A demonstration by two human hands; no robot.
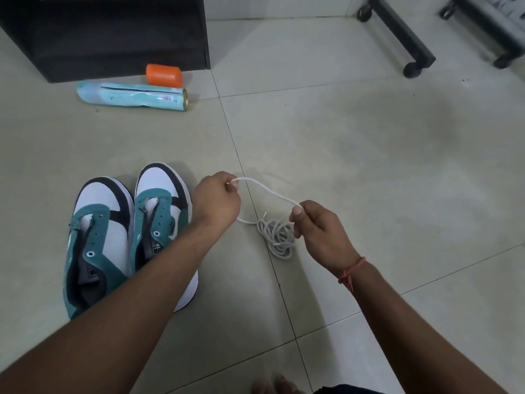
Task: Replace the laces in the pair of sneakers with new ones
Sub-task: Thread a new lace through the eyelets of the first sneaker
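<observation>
Two teal, white and black sneakers stand side by side on the tiled floor, toes pointing away: the left sneaker (96, 240) and the right sneaker (159, 206). Their eyelets show no laces. A white lace (267, 191) stretches between my hands, and the rest of the white cord lies in a tangled pile (277, 236) on the floor. My left hand (217, 200) pinches the lace just right of the right sneaker. My right hand (321, 231) pinches the lace above the pile. My left forearm covers part of the right sneaker's heel.
A light-blue spray can (133, 95) lies on its side beyond the sneakers, with an orange cap (164, 75) behind it. A black cabinet (113, 35) stands at the back left. Black wheeled legs (409, 41) of furniture are at the back right. My toes (272, 385) show at the bottom.
</observation>
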